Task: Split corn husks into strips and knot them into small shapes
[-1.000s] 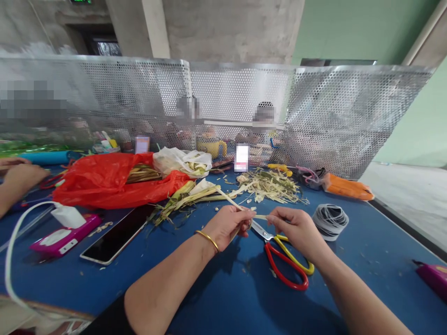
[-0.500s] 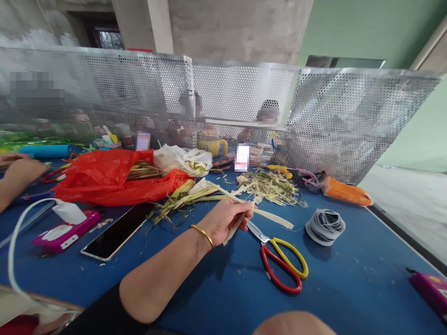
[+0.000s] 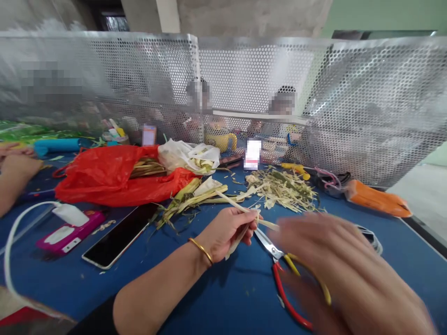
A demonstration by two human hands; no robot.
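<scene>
Pinched between the fingers of my left hand [image 3: 237,228] are pale, flat strips of dried plant leaf [image 3: 232,201], crossing at the fingertips, with ends sticking out to both sides and below. A gold bangle [image 3: 200,251] circles that wrist. My right hand [image 3: 335,260] is smeared by motion, so its fingers cannot be made out; it is over the scissors and near the right end of a strip. The scissors [image 3: 275,253], with one red and one yellow handle, lie on the blue table, partly covered by this hand. Behind it a coil of grey wire [image 3: 372,238] is mostly hidden.
Plant scraps [image 3: 286,190] are heaped ahead. Leftward lie a red plastic bag [image 3: 101,174], white bag [image 3: 185,156], dark phone [image 3: 118,237] and purple power strip [image 3: 70,235]. An orange packet [image 3: 379,199] lies right. A perforated metal screen [image 3: 244,74] stands behind; another person's arm [image 3: 17,177] shows left.
My right hand has risen from the bottom edge to over the scissors, blocking part of them and the wire coil. My left hand keeps its pinch on the strips. The view has shifted slightly.
</scene>
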